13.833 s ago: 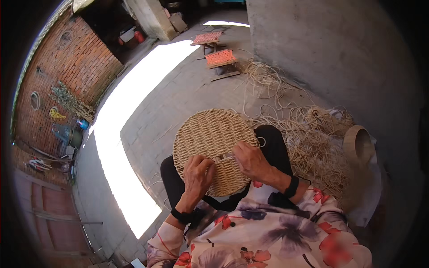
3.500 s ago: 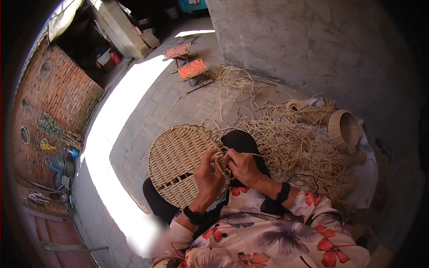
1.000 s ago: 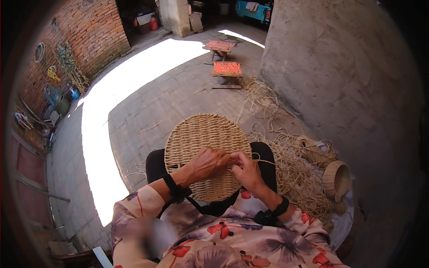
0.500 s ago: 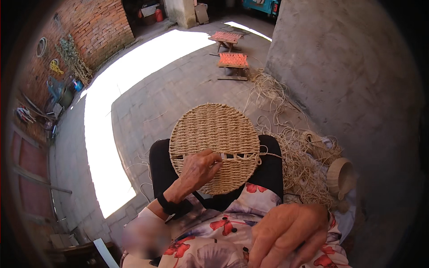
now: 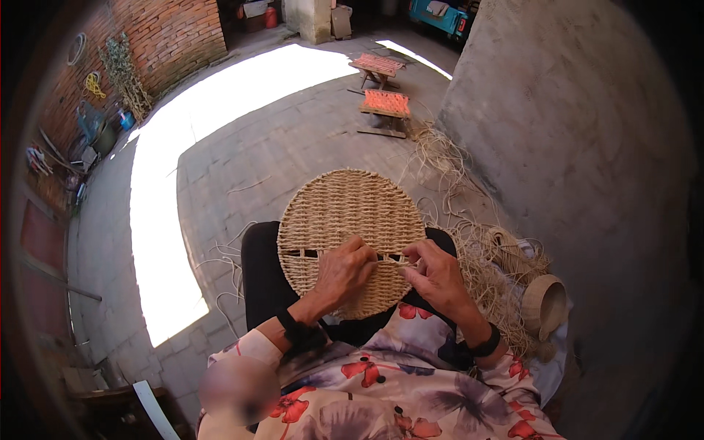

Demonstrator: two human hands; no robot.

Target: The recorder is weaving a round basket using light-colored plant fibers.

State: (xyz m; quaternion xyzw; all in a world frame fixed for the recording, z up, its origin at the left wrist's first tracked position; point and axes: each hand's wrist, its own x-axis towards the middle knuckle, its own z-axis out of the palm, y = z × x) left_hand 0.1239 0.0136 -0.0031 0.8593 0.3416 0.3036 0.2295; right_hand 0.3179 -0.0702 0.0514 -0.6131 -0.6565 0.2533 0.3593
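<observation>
A round woven straw-cord mat rests on my lap, with a narrow slot of unwoven strands running across it below its middle. My left hand lies over the slot's middle, its fingers curled and closed at the weave; what the fingertips grip is hidden. At the slot's right end, my right hand is closed, thumb and forefinger pinching the thin cord near the mat's edge. Dark openings show in the slot left of my left hand and between the two hands.
Loose cord lies heaped on the floor to the right, with a coil of cord and a pale woven bowl beside it. Ahead stand two low stools with orange-red woven seats. A grey wall rises at the right.
My right hand has moved from near my body up and forward to the mat's right edge and closed on the cord. My left hand has shifted slightly right along the slot.
</observation>
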